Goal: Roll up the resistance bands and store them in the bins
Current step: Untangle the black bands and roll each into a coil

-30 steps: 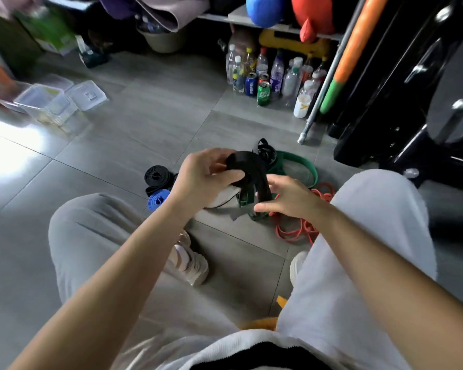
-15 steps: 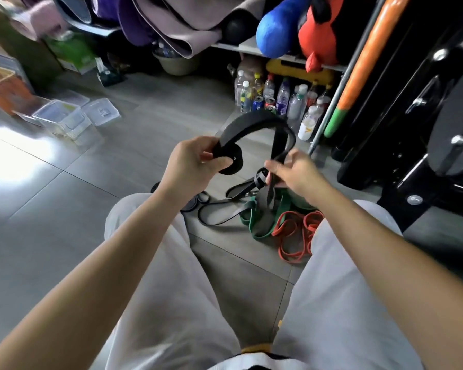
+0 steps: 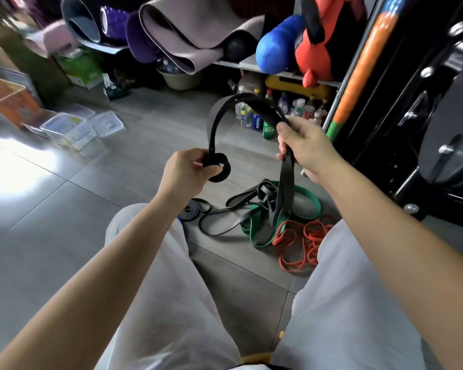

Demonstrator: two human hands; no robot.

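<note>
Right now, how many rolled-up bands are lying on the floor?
1: a black rolled rubber band on the grey tiled floor, by the left knee, which may hide others.

The black band point(image 3: 212, 134) was seen as matt rubber. Glossy grey tile was shown on the floor point(image 3: 64, 222); clear plastic was noted in the bins point(image 3: 64, 126) at ten o'clock.
</note>
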